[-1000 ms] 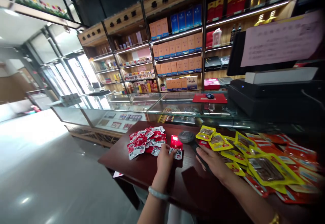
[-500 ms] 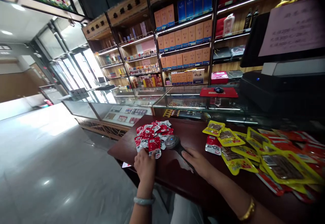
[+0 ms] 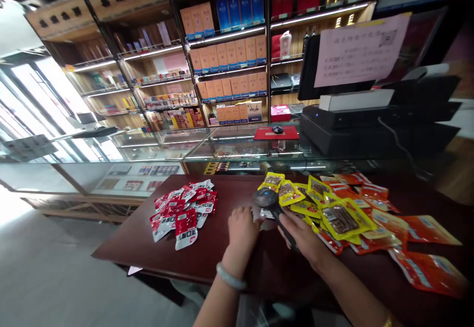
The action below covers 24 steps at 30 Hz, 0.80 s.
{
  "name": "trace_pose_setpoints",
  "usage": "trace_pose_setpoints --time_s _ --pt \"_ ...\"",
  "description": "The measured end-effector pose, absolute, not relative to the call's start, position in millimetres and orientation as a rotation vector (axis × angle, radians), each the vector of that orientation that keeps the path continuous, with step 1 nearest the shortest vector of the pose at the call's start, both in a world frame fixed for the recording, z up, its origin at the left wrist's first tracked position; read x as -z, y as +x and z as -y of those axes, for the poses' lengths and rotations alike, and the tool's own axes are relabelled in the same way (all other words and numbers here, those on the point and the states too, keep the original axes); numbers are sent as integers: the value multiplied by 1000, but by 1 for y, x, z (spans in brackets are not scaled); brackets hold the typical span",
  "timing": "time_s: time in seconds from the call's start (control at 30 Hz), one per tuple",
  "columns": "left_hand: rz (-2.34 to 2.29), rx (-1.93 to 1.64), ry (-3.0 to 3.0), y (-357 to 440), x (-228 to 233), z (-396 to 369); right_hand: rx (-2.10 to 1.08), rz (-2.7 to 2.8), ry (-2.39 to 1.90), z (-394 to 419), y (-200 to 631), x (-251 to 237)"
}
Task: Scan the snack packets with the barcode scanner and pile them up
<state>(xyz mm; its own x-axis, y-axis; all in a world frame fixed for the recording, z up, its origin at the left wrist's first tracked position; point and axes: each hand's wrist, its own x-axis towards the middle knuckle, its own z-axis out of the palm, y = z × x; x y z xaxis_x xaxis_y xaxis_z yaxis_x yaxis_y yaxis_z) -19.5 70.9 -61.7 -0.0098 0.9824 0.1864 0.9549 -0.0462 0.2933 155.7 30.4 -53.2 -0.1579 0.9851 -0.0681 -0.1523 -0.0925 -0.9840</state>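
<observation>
Right hand [image 3: 301, 230] clenched round the dark handle of a handheld scanner [image 3: 265, 198], round head tilted up and pointing away toward the glass counter [image 3: 237, 151]. Left hand [image 3: 240, 225] just beside it, fingers curled over a small packet [image 3: 265, 214] that lies flat on the table [image 3: 207, 258] right under the scanner head; only a pale sliver of that packet showing, so impossible to tell whether pinched or merely pressed down.

To the left, well apart from both hands, a loose pile of red packets [image 3: 183, 208], one lying nearest the near edge of the table. A stretch of bare dark wood between that pile and the left hand. To the right, a crowded spread of yellow packets [image 3: 333, 216] touching and overlapping, starting just beside the scanner head, with orange-red packets [image 3: 425, 267] running on toward the right edge.

Bare wood in front of the wrists up to the near edge; left corner of the table bare too. Beyond the far edge, the glass counter, carrying a black cash register [image 3: 370, 129] and a red mouse mat [image 3: 276, 132]. Shelves [image 3: 229, 60] of boxed goods behind.
</observation>
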Motion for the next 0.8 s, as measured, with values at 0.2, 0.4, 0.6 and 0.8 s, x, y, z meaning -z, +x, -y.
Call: trace_pose_setpoints --time_s 0.2,0.4,0.6,0.8 --pt "-2177 -474 2146 45 61 -101 -1370 1045 -1098 -25 198 50" --pt "-2229 -444 2059 41 64 -105 -1351 1009 -1122 -26 207 54" --pt "-2116 -516 1851 -11 65 -86 -1361 1068 -1147 -23 190 54" --pt "-1944 -1012 1632 -71 76 -56 -1518 1179 -1023 -22 147 54"
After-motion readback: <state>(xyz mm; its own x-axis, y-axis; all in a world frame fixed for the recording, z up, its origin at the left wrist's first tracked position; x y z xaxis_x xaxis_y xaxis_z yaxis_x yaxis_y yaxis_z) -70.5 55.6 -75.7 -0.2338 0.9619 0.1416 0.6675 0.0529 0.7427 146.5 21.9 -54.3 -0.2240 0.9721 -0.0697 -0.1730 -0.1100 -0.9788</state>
